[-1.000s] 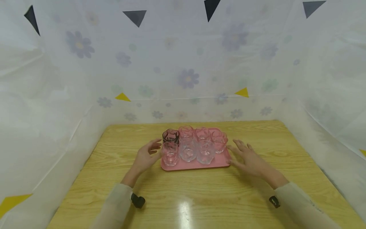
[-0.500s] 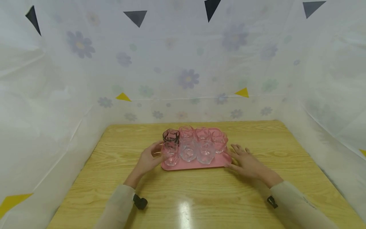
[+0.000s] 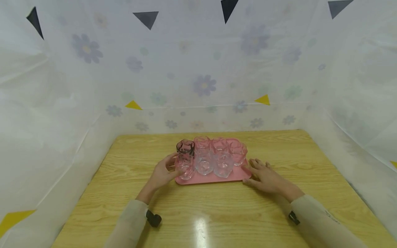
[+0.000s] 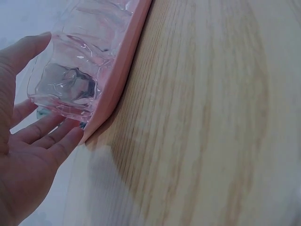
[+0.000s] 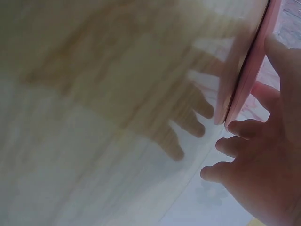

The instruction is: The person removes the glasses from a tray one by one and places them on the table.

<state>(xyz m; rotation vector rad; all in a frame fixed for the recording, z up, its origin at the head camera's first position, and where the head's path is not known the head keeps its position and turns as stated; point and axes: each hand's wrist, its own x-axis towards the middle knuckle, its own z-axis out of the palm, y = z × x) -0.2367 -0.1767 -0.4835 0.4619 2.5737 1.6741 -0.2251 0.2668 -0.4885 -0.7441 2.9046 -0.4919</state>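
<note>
On a pink tray (image 3: 214, 179) stand several wavy-rimmed drinking glasses in two rows. My left hand (image 3: 161, 174) is at the front left glass (image 3: 185, 166), thumb on the near side and fingers on the far side. In the left wrist view, the thumb and index fingertips lie at opposite sides of that glass (image 4: 70, 80), and the other fingers are fairly straight beside the tray corner. My right hand (image 3: 268, 177) touches the tray's right end with spread fingers; its thumb lies along the rim (image 5: 249, 70) in the right wrist view.
A dark glass (image 3: 185, 147) stands at the back left, beside pink-looking glasses (image 3: 219, 145). Two clear glasses (image 3: 222, 166) fill the front row's middle. The tray sits on a wooden table (image 3: 198, 210), with flower-patterned white sheeting (image 3: 201, 62) behind and at both sides.
My left hand has moved right, its thumb now in front of the front left glass. The right hand has moved left onto the tray's edge. Tray and glasses look nearly unmoved.
</note>
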